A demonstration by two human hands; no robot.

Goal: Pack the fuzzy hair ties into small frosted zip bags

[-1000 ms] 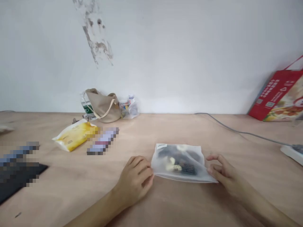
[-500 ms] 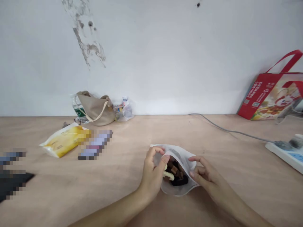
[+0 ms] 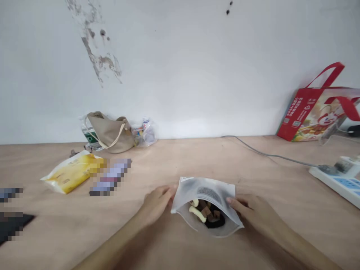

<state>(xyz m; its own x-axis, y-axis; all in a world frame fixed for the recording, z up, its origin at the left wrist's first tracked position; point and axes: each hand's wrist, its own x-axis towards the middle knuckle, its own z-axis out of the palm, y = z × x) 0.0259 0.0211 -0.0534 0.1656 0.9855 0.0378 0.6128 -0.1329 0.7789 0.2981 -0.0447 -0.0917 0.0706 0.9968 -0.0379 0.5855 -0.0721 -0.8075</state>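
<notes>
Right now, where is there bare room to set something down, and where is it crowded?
Bare wood lies between the right hand and the white power strip, and left of the left hand, below the yellow plastic packet. The back left is crowded around the beige shoulder bag.

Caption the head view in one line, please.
Left hand and right hand steady a frosted plastic pouch of dark and pale pieces on a wooden table.
</notes>
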